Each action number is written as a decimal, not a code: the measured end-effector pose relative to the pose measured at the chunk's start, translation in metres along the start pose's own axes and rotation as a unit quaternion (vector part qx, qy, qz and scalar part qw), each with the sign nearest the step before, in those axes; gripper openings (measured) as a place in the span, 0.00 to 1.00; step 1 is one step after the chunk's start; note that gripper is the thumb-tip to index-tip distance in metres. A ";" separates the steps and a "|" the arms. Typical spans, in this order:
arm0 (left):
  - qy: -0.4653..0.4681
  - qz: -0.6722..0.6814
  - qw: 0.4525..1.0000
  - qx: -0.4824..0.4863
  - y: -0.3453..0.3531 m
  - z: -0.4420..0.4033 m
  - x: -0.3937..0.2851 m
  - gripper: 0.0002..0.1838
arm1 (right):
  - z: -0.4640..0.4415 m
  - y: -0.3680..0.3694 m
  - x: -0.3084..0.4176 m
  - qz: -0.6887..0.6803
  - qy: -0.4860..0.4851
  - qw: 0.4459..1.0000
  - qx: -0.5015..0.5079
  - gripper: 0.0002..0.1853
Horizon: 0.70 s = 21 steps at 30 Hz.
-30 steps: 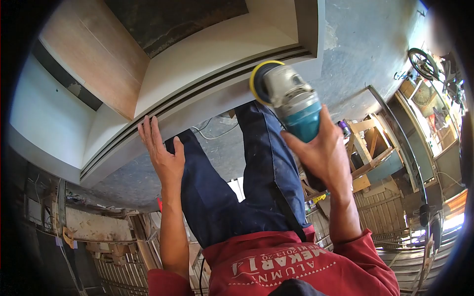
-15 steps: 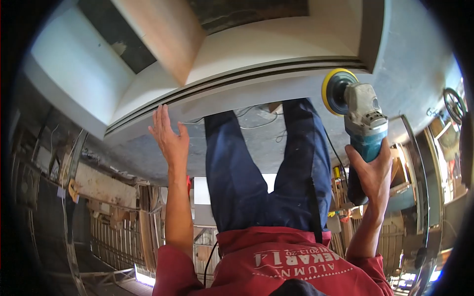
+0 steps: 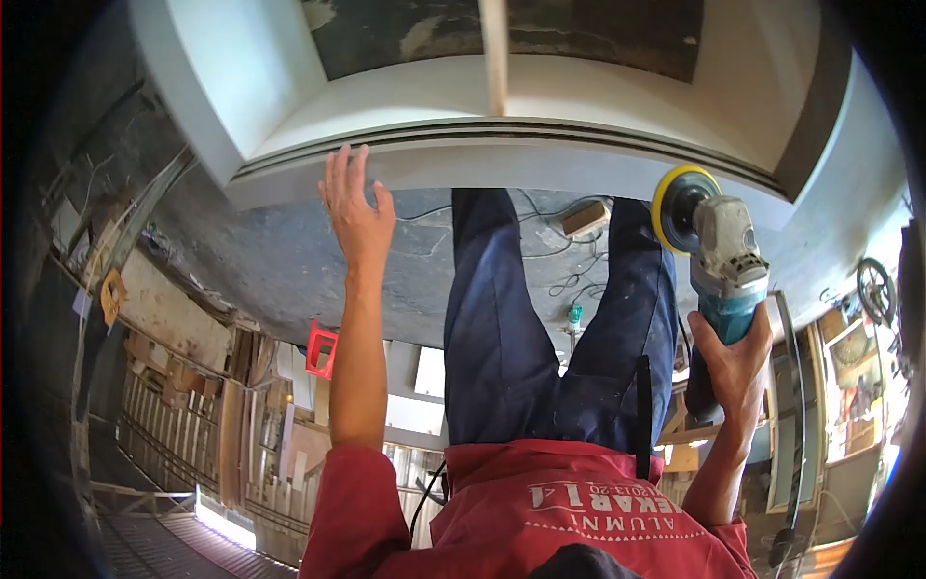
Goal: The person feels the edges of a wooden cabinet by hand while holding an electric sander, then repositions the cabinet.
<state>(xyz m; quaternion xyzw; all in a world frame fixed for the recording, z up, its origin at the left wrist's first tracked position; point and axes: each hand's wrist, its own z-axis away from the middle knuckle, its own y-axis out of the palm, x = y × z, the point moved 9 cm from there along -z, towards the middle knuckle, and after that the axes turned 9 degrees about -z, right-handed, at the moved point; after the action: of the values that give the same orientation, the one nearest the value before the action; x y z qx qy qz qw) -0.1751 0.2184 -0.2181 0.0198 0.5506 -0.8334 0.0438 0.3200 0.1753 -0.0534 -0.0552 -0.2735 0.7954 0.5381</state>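
My right hand is wrapped round the teal body of a power sander, which has a grey metal head. Its round pad, black with a yellow rim, is tilted on edge close to the front of a large grey-white cabinet frame. Whether the pad touches the frame I cannot tell. My left hand is open, fingers stretched out, with the fingertips over the frame's front edge near its left end. Dark parallel grooves run along that edge, and an upright divider parts the inside.
Below the frame, a wooden block and loose cables lie on the grey floor. A red plastic stool stands behind on the left. A spoked wheel is at the far right, and timber pieces line the workshop.
The view has turned, so the frame lies more level and more floor shows. My left hand stays open at the frame's edge; my right hand still holds the sander near its right end.
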 end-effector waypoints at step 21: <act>-0.088 0.090 0.983 -0.130 -0.006 -0.009 0.064 0.24 | 0.096 0.115 0.126 0.061 -0.081 0.995 -0.013 0.35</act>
<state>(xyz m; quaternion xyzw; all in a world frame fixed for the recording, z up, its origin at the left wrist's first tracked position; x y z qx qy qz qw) -0.2391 0.2257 -0.2210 -0.0097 0.6446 -0.7456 0.1688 0.1355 0.2195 -0.0029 -0.0140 -0.3228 0.8252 0.4633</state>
